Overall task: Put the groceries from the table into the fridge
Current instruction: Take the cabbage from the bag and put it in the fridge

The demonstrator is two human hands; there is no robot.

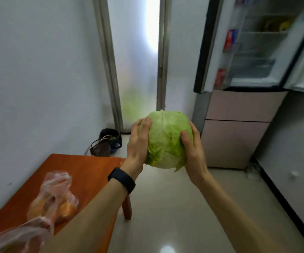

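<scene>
Cabbage (167,139): centre frame, held aloft. Left hand (138,143), right hand (193,148): each cupped round one side. Fridge (256,52): upper right, door open. Table (85,170): lower left.

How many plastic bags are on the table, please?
2: the fruit bag on the table, and a second bag nearer, at the frame's corner; others may be unseen.
</scene>
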